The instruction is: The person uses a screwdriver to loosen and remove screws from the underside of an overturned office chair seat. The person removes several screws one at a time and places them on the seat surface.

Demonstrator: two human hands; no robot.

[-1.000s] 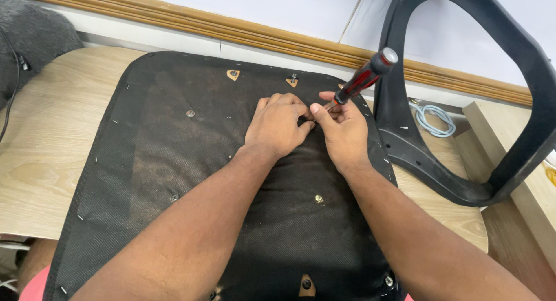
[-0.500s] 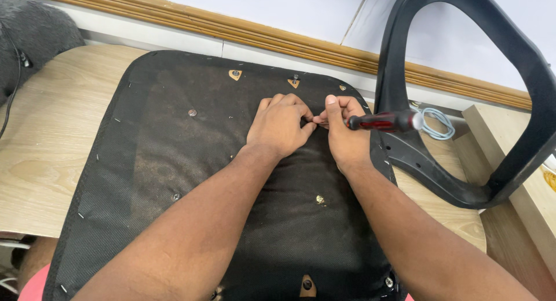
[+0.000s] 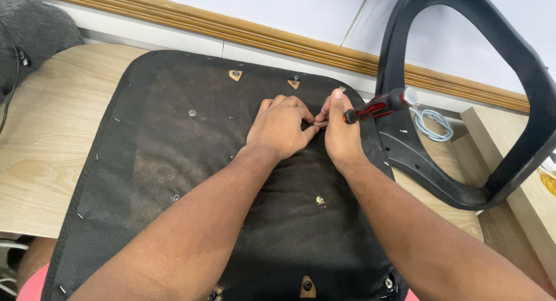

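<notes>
Screwdriver, red-and-black handle, is lying low across the right hand, fingers curling closed round its shaft, tip hidden between both fists. Left hand is pinching shut beside it on the black seat underside. Looks light, rigid; grip the ribbed handle.

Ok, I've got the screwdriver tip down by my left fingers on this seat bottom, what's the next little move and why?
Probably steady the tip before turning. The right hand holds the red and black screwdriver lying low, nearly flat to the black seat underside, its tip meeting the left hand, whose fingers pinch there. What they pinch is hidden. Raising the handle would likely seat the tip squarely.
</notes>
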